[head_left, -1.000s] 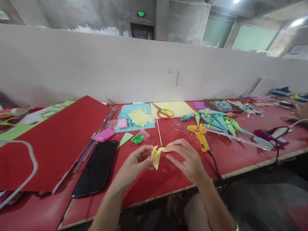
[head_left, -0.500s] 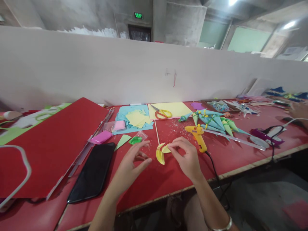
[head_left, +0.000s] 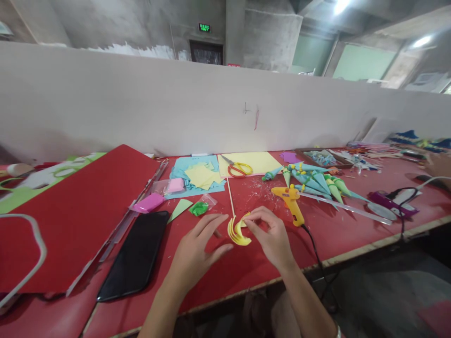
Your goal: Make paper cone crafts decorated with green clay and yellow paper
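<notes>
A curled piece of yellow paper (head_left: 237,233), cut into several strips, is between my hands above the red table. My right hand (head_left: 269,234) pinches its upper right end between thumb and fingertips. My left hand (head_left: 199,249) is just left of the curl, fingers apart, holding nothing. Behind the paper a thin pale stick (head_left: 230,197) lies on the table. Right of my right hand is a yellow glue gun (head_left: 291,203) with a clear glue stick (head_left: 347,205) in its back end. Left of my left hand lie a green clay packet (head_left: 199,208) and a pale green paper triangle (head_left: 180,209).
A black phone (head_left: 136,256) and a large red sheet (head_left: 81,211) lie left. Scissors (head_left: 237,167) rest on pale yellow paper (head_left: 259,159) at the back. Several blue and green paper cones (head_left: 319,180) are at right. A person's hand (head_left: 439,162) shows at the far right.
My left hand has moved right, closer to the yellow paper. The strips now curl round more, with their lower end swung to the right. My right hand keeps its pinch.
</notes>
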{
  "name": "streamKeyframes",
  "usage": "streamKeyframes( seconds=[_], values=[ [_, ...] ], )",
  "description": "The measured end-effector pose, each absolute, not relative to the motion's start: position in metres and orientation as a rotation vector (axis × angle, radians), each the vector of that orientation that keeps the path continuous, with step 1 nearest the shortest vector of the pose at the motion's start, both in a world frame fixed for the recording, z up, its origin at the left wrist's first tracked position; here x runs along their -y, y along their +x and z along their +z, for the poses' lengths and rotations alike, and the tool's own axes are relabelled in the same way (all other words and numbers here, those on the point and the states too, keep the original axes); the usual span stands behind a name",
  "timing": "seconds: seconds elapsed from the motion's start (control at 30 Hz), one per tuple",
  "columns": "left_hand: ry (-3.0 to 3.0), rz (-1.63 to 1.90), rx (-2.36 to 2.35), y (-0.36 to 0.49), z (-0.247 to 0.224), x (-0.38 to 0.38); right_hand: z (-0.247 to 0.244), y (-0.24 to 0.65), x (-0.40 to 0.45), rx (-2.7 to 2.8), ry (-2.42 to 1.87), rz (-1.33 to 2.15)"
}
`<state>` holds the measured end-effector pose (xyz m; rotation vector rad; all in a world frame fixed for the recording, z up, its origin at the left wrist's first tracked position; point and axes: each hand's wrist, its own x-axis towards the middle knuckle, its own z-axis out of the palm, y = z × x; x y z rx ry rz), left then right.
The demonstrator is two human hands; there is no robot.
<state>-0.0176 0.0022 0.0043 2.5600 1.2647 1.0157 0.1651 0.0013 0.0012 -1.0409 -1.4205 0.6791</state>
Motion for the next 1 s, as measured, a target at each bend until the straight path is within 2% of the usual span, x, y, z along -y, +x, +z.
streamKeyframes(
  seconds=[1.0],
  values=[
    [2.492, 1.232, -1.198, 0.000, -0.002, 0.000, 0.001, 0.172, 0.000, 1.372, -1.104, 0.680]
  ],
)
